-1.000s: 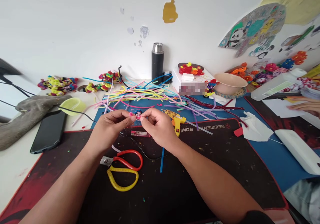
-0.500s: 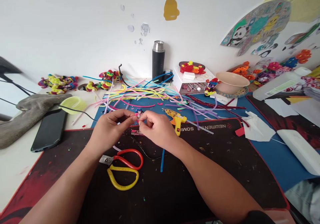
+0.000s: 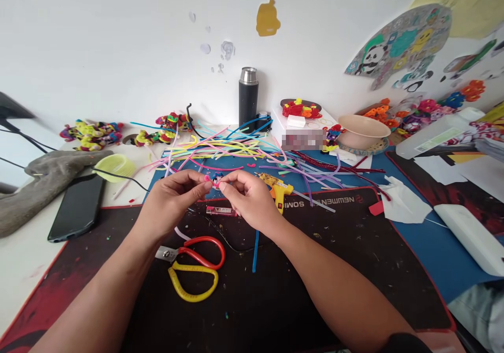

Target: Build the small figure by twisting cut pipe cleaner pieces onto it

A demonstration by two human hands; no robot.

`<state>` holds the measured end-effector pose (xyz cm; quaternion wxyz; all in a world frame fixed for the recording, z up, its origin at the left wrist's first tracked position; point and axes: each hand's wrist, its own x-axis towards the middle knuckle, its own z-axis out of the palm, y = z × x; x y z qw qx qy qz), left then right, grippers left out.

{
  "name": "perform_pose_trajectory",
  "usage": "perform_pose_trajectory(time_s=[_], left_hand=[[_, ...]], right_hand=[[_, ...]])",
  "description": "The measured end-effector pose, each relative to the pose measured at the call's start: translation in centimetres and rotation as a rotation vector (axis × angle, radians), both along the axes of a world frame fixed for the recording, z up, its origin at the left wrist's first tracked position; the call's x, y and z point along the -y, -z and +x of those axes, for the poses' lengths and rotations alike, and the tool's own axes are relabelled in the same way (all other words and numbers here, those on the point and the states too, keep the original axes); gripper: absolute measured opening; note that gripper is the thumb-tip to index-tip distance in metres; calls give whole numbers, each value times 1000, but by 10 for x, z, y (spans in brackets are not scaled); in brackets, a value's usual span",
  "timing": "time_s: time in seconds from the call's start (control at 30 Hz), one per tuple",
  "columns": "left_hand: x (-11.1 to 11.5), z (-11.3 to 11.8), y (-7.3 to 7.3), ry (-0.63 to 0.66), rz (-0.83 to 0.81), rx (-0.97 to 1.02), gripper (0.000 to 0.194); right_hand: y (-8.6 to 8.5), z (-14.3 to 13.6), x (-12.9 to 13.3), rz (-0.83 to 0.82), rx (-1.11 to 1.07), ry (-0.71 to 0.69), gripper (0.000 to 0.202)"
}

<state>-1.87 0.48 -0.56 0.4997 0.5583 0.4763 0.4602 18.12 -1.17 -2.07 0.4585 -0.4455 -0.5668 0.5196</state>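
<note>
My left hand (image 3: 175, 201) and my right hand (image 3: 248, 198) meet fingertip to fingertip over the desk mat. Both pinch a short pink pipe cleaner (image 3: 207, 178), whose bent end sticks up by the left fingertips. Just behind the fingers shows a small figure with a blue top (image 3: 217, 176), partly covered; whether it touches the fingers I cannot tell. Below the hands lies a pink lighter (image 3: 221, 211). Scissors (image 3: 197, 269) with one red and one yellow handle rest nearer to me. A yellow glue gun (image 3: 280, 189) lies beyond my right hand.
Many loose pipe cleaners (image 3: 236, 151) spread behind the hands. A black flask (image 3: 248, 98) stands by the wall. At left are a phone (image 3: 76, 206) and a light green coil (image 3: 115, 166); at right, a beige bowl (image 3: 364, 131). A blue pipe cleaner (image 3: 255, 250) lies on the mat (image 3: 315, 290).
My fingertips have drawn slightly apart, and the pink pipe cleaner between them now shows more. The lighter is less covered by my right hand.
</note>
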Motion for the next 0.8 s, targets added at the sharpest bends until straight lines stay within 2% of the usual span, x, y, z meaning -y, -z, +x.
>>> perform_pose_trajectory(time_s=[0.17,0.4,0.53,0.7,0.8], left_hand=[[1,2,-2,-30,31,-14,43],[1,3,-4,18,25,-60,44],[2,3,-5,22,59,-148,44],[1,-5,-1,44,124,-316,32],[2,-9,-2,73,268,-448,21]], right_hand=[[0,-1,0,-15,-8,-7,27],[1,0,1,3,13,24,22],[2,0,1,41,105,56,20],[2,1,2,111,242,44,15],[-1,3,4,159,365,15,9]])
